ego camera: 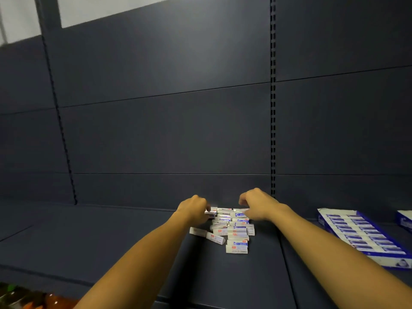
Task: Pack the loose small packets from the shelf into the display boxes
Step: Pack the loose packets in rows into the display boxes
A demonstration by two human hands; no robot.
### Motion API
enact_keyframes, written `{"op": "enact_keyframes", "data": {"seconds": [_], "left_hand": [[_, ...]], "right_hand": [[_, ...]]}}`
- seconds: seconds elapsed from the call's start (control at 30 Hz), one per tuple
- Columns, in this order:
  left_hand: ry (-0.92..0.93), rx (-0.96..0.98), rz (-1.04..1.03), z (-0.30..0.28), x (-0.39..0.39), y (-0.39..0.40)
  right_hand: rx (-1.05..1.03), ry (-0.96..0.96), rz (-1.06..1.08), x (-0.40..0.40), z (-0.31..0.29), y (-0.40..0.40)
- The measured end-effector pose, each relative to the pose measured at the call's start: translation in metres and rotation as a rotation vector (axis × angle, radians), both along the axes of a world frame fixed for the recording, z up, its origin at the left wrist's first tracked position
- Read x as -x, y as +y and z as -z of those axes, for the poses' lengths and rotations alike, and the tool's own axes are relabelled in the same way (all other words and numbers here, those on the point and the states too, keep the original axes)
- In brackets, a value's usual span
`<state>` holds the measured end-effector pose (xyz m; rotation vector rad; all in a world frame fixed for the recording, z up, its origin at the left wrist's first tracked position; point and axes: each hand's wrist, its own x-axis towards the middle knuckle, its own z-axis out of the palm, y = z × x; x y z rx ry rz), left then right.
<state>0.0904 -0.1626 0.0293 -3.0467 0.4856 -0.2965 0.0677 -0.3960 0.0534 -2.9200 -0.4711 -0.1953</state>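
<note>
Both arms reach forward over a dark shelf (pixel 111 241) to a pile of small packets (pixel 231 233) that lies near the back panel (pixel 167 130). The packets are white with blue and red print, and they lie loose, some across the others.

The left hand (pixel 193 209) is at the far left edge of the pile; its fingers are curled and pinch one packet (pixel 210 213) there. The right hand (pixel 256 205) is at the far right edge of the pile with the fingers bent down onto the packets, but I cannot tell if it grips any of them.

A blue and white display box (pixel 361 236) lies on the shelf well apart to the right, with rows of packets inside. Just beside it, at the right edge, a second box (pixel 404 220) shows only in part.
</note>
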Motion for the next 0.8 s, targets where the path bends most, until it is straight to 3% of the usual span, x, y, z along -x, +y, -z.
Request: {"op": "enact_keyframes", "data": {"seconds": [0.57, 0.8], "left_hand": [[-0.036, 0.028, 0.166, 0.027, -0.049, 0.008], [-0.014, 0.145, 0.205, 0.029, -0.056, 0.013]], "right_hand": [[0.01, 0.011, 0.166, 0.004, 0.012, -0.004], [0.0, -0.018, 0.191, -0.005, 0.02, 0.006]]}}
